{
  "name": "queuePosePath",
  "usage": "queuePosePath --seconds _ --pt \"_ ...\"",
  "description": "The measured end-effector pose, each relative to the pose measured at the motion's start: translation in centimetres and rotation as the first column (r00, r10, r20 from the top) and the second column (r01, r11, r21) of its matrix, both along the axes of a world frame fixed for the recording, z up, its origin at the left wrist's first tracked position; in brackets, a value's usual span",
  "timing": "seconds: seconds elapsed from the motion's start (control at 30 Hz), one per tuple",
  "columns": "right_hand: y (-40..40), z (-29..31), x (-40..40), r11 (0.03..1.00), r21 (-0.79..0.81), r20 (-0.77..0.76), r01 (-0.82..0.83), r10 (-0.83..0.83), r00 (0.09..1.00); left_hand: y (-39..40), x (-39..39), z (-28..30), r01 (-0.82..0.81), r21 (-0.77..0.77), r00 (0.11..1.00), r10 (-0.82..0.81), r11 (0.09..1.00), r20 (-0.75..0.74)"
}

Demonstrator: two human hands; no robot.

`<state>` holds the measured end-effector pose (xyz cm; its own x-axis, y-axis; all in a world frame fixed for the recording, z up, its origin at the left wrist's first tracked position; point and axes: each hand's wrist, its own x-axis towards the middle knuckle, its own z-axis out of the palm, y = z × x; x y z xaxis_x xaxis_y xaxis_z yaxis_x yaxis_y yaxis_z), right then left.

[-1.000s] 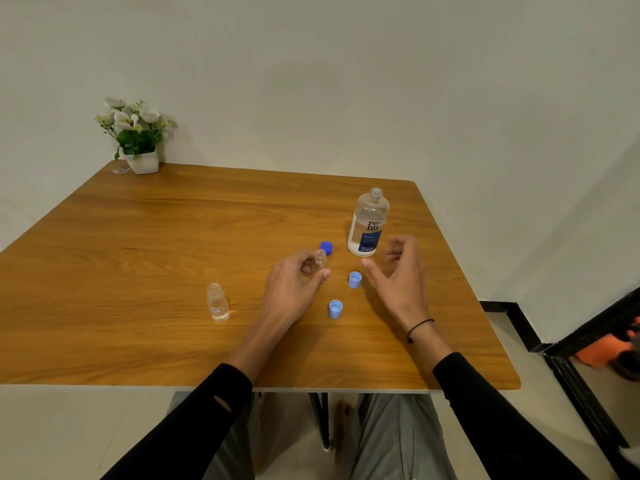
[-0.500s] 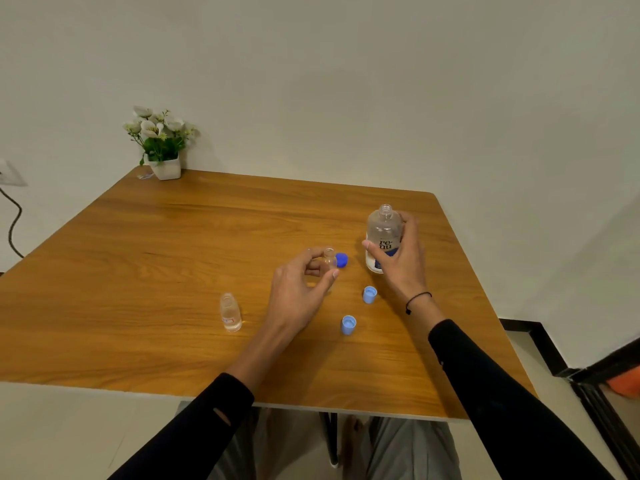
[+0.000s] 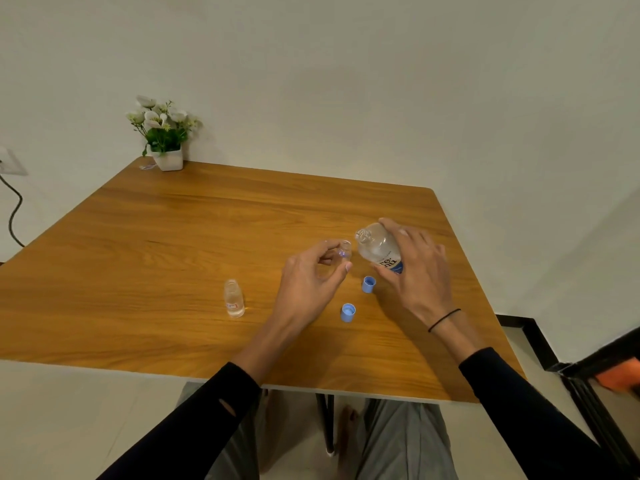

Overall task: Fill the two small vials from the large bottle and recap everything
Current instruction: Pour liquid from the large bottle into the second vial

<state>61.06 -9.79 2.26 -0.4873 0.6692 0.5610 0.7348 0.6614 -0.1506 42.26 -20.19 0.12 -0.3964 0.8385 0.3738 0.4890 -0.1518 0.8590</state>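
Note:
My right hand (image 3: 417, 271) grips the large clear bottle (image 3: 377, 249), uncapped and tilted left, its mouth close to a small vial. That small clear vial (image 3: 345, 249) is pinched upright between the thumb and fingers of my left hand (image 3: 311, 284), just above the table. A second small vial (image 3: 234, 298) stands open on the wooden table (image 3: 173, 254) to the left, with some clear liquid in it. Two light blue caps (image 3: 369, 284) (image 3: 348, 312) lie on the table between my hands. The dark blue bottle cap is hidden behind the vial and my fingers.
A white pot of artificial flowers (image 3: 165, 136) stands at the table's far left corner. A cable (image 3: 14, 213) hangs on the wall at left. A black frame with something orange (image 3: 616, 372) stands on the floor at right.
My right hand reached the large bottle, gripped it, lifted it and tilted its mouth left toward the vial. My left hand raised the small vial slightly.

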Motion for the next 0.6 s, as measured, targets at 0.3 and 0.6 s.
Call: queuePosePath --seconds 0.3,0.6 --pt "-0.6 0.5 0.2 0.998 0.069 0.079 0.007 -0.012 0.997 -0.5 0.3 0.4 -0.004 -0.003 0.999 0.004 1.000 -0.055" --pt "-0.8 0.9 0.3 0.991 0.137 0.137 0.002 -0.021 0.990 -1.1 0.3 0.5 -0.001 -0.004 0.999 0.001 1.000 -0.048"
